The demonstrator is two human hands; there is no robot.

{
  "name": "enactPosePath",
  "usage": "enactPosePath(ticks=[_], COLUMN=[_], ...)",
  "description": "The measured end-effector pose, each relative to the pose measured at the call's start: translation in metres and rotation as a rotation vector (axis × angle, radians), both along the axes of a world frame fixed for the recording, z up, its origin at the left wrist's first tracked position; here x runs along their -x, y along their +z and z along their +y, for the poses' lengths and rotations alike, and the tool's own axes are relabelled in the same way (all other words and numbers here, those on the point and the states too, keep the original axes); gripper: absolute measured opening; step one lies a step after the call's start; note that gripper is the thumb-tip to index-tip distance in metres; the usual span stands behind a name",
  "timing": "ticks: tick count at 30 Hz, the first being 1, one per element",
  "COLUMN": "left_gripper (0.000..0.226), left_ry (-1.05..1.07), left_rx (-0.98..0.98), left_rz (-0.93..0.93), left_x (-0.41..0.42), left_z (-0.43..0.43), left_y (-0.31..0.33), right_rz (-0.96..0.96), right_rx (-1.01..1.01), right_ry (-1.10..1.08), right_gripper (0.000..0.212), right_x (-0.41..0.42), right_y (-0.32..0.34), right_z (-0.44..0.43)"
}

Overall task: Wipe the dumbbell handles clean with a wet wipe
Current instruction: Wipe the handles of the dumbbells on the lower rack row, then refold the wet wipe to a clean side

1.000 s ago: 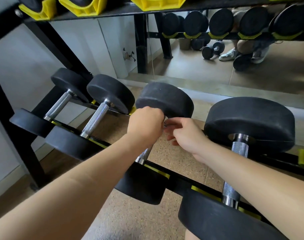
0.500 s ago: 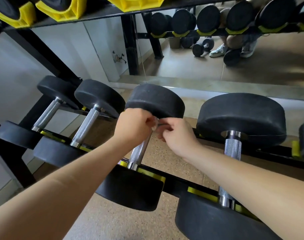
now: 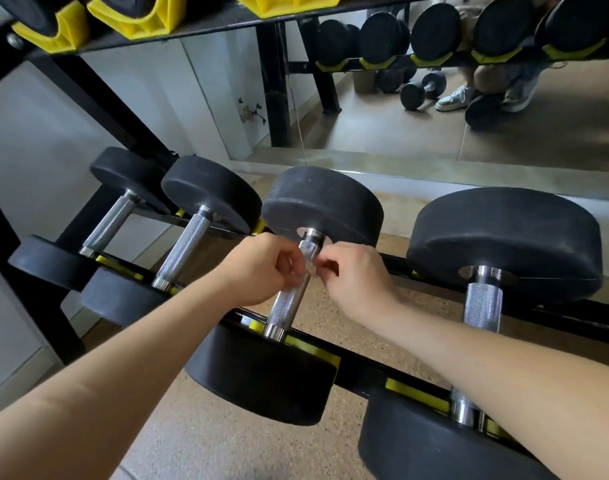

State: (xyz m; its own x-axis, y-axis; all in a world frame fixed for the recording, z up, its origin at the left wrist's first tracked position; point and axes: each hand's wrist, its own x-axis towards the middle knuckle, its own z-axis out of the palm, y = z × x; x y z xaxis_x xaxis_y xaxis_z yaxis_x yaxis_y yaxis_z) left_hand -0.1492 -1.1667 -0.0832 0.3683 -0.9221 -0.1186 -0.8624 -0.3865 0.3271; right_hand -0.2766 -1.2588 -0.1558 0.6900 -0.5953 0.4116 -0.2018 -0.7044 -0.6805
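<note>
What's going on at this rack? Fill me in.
A person is working on the third dumbbell handle from the left on the lower rack. The left hand and the right hand both pinch what looks like a small crumpled wet wipe against the upper part of that knurled handle, just below the far weight head. The lower part of the handle is bare. The neighbouring dumbbells rest on the rack untouched.

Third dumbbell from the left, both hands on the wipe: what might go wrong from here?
1. The wet wipe is only a small bunch pinched between the left hand and right hand; it may snag or tear on the knurled handle.
2. It sits near the handle's upper end, so the lower stretch could get skipped.
</note>
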Motion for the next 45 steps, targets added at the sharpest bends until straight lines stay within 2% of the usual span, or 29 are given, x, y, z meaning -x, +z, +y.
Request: enactPosePath(ticks=[2,4,7,10,13,15,17,19,22,25,26,28,30,31,34,37,39,43,45], left_gripper=[0.022,0.022,0.027,0.018,0.013,0.01,0.019,0.025,0.016,0.016,0.014,0.011,0.016,0.018,0.008,0.011,0.011,0.023,0.026], left_ry=[-0.047,-0.059,0.039,0.151,0.246,0.29,0.284,0.226,0.127,0.103,0.107,0.139,0.179,0.187,0.152,0.14,0.16,0.157,0.18], left_rx=[-0.078,-0.078,0.125,0.299,0.342,0.296,0.207,0.08,-0.121,-0.24,-0.257,-0.253,-0.212,-0.193,-0.223,-0.277,-0.185,0.081,0.194], left_rz=[-0.024,-0.071,-0.08,0.017,0.131,0.166,0.136,0.076,-0.016,-0.073,-0.08,-0.08,-0.063,-0.053,-0.035,0.031,0.104,0.432,0.503], left_x=[0.001,0.003,0.002,0.0,-0.003,-0.005,-0.006,-0.001,0.008,0.014,0.015,0.011,0.007,0.007,0.008,0.006,0.003,0.013,0.025], left_z=[0.011,0.013,0.001,-0.014,-0.022,-0.022,-0.018,-0.008,0.006,0.014,0.018,0.026,0.032,0.034,0.035,0.037,0.041,0.065,0.075], left_y=[-0.002,-0.004,-0.008,-0.012,-0.013,-0.01,-0.006,0.0,0.005,0.007,0.007,0.007,0.008,0.008,0.01,0.013,0.019,0.038,0.038], right_rz=[0.013,-0.012,-0.094,-0.113,-0.077,-0.066,-0.024,0.081,0.265,0.393,0.375,0.216,0.05,0.034,0.131,0.255,0.27,0.172,0.142], right_rx=[0.106,0.108,-0.004,0.064,0.123,0.107,0.076,0.061,0.138,0.104,0.067,0.01,0.051,0.103,0.262,0.287,0.123,-0.663,-0.861], right_ry=[0.12,0.115,-0.005,-0.054,-0.132,-0.119,-0.039,0.079,0.25,0.401,0.412,0.335,0.246,0.249,0.341,0.42,0.409,0.431,0.527], right_gripper=[0.008,0.007,0.012,0.008,0.007,0.004,0.006,0.007,0.01,0.006,0.005,0.011,0.01,0.007,0.006,0.013,0.008,0.02,0.017], right_x=[0.003,0.001,-0.006,-0.009,-0.01,-0.011,-0.009,-0.002,0.005,0.011,0.011,0.011,0.005,0.002,-0.004,-0.001,0.001,0.006,0.01], right_y=[-0.007,-0.009,-0.006,-0.004,-0.002,-0.001,-0.001,-0.001,-0.001,-0.001,0.001,0.008,0.012,0.013,0.011,0.012,0.017,0.054,0.074], right_z=[0.005,0.005,0.001,-0.001,-0.006,-0.003,0.006,0.016,0.028,0.035,0.032,0.025,0.017,0.018,0.028,0.032,0.032,0.021,0.015])
